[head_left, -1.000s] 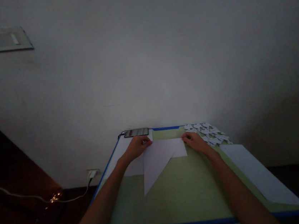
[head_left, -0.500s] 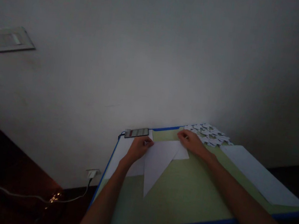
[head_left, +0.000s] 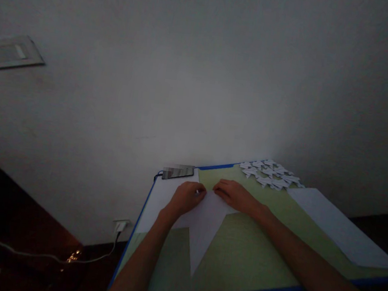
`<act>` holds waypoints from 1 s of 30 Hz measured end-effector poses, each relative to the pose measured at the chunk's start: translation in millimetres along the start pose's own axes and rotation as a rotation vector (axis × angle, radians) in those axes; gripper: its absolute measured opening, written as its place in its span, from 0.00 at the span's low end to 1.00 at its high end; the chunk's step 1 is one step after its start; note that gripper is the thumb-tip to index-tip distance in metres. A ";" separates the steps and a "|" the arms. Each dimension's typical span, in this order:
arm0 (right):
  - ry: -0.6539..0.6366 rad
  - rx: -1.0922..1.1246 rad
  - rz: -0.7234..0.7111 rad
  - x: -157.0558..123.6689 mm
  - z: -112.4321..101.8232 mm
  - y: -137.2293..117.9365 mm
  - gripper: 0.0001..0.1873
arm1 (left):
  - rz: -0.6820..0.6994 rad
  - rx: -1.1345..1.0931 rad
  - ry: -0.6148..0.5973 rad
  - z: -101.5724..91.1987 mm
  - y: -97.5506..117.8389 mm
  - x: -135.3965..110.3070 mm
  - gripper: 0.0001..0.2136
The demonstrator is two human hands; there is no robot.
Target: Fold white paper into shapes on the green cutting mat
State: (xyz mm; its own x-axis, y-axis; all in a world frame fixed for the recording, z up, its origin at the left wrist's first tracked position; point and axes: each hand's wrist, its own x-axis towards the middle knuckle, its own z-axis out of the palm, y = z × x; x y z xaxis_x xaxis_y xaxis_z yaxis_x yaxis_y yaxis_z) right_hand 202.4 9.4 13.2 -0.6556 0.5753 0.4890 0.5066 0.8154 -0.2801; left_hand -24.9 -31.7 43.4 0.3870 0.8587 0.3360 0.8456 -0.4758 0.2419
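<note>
A folded sheet of white paper lies on the pale green table, one sharp corner pointing toward me. My left hand pinches its far edge near the left end. Close beside it, my right hand has its fingertips pressed together on the same far edge, a small gap apart from the left. Part of the folded paper sticks out beneath my right hand. Another white sheet lies flat at the left, partly under my left hand and the folded paper.
A phone with a cable rests at the far left corner. Several small folded paper pieces cluster at the far right. A white paper stack lies along the right side. The wall stands right behind the blue-edged table.
My right hand has moved left and a little nearer to me, close to my left hand. The folded paper has shifted toward me, its pointed corner lower than before.
</note>
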 end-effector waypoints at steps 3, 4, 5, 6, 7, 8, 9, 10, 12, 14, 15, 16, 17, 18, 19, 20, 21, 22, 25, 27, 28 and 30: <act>-0.014 -0.071 -0.025 2.0 4.1 -9.8 0.09 | 0.032 0.028 -0.023 -0.2 10.4 -0.1 0.09; -0.020 -0.091 -0.026 2.4 5.2 -12.5 0.08 | 0.036 0.042 -0.029 0.1 12.9 -0.1 0.08; -0.028 -0.107 -0.026 2.8 6.1 -14.7 0.08 | 0.036 0.057 -0.033 0.6 14.6 -0.1 0.08; -0.035 -0.119 -0.024 3.0 6.7 -16.4 0.07 | 0.032 0.072 -0.034 1.2 15.5 -0.2 0.08; -0.041 -0.127 -0.021 3.2 6.9 -17.6 0.07 | 0.024 0.086 -0.035 1.9 15.8 -0.4 0.07; -0.046 -0.130 -0.018 3.3 6.9 -18.4 0.07 | 0.016 0.097 -0.035 2.4 15.6 -0.5 0.07; -0.048 -0.131 -0.015 3.4 6.6 -18.8 0.06 | 0.010 0.106 -0.033 2.7 15.1 -0.6 0.07; -0.047 -0.128 -0.011 3.5 6.1 -19.0 0.06 | 0.004 0.112 -0.031 2.7 14.4 -0.6 0.07; -0.043 -0.120 -0.006 3.7 5.0 -18.8 0.06 | -0.010 0.119 -0.031 1.7 13.0 -0.4 0.07; -0.029 -0.115 -0.001 3.8 3.5 -17.9 0.06 | -0.029 0.119 -0.031 -0.3 11.9 -0.2 0.07; -0.019 -0.114 0.003 3.8 2.7 -17.3 0.06 | -0.040 0.117 -0.031 -1.5 11.4 0.0 0.07; -0.011 -0.112 0.006 3.7 1.8 -16.4 0.06 | -0.048 0.114 -0.030 -2.6 11.0 0.1 0.07; -0.004 -0.110 0.007 3.7 0.8 -15.5 0.06 | -0.053 0.110 -0.028 -3.6 10.6 0.2 0.06; 0.000 -0.107 0.005 3.6 -0.2 -14.4 0.06 | -0.056 0.106 -0.023 -4.4 10.1 0.2 0.06; 0.002 -0.103 -0.001 3.4 -1.2 -13.3 0.07 | -0.059 0.101 -0.018 -4.9 9.5 0.2 0.06; 0.005 -0.098 -0.009 3.3 -2.1 -12.2 0.07 | -0.061 0.096 -0.016 -5.1 8.9 0.2 0.06; 0.007 -0.092 -0.020 3.2 -2.9 -11.2 0.07 | -0.064 0.091 -0.013 -5.1 8.3 0.1 0.06; 0.009 -0.086 -0.030 3.1 -3.6 -10.3 0.07 | -0.066 0.086 -0.014 -5.0 7.5 0.1 0.06; 0.011 -0.069 -0.046 2.7 -5.5 -7.0 0.08 | -0.068 0.079 -0.014 -4.6 4.3 0.0 0.05; 0.015 -0.060 -0.035 2.1 -7.3 -2.9 0.09 | -0.076 0.076 -0.012 -4.9 1.6 -0.2 0.05; 0.022 -0.057 -0.025 1.6 -8.4 0.1 0.09 | -0.084 0.073 -0.007 -5.2 0.3 -0.3 0.05; 0.046 -0.044 -0.005 0.4 -10.5 7.6 0.09 | -0.104 0.065 0.004 -6.0 -2.3 -0.2 0.05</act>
State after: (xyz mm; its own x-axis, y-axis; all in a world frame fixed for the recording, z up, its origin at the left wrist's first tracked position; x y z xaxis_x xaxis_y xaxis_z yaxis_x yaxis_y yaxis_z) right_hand 211.9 15.1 20.0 -0.6323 0.5666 0.5284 0.5281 0.8142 -0.2412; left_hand -29.2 -31.9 48.2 0.2947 0.9019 0.3156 0.9033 -0.3707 0.2159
